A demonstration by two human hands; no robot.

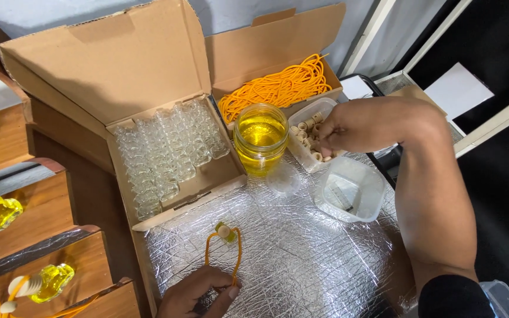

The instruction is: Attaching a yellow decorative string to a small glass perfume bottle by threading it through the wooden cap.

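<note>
Right hand (349,126) is dipped into the plastic tub of wooden caps (308,141), fingers pinched around one. Left hand (198,293) pinches the orange cord loop (224,254) of a small filled bottle (226,231) lying on the foil mat (301,259), just below the jar of yellow liquid (260,136).

A big brown cardboard box (148,112) sits open at the back, full of little glass bottles. Beside it, a smaller brown box (278,53) holds orange string.

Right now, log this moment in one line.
left hand: holds orange cord | right hand: in tub of corks | jar: open
</note>
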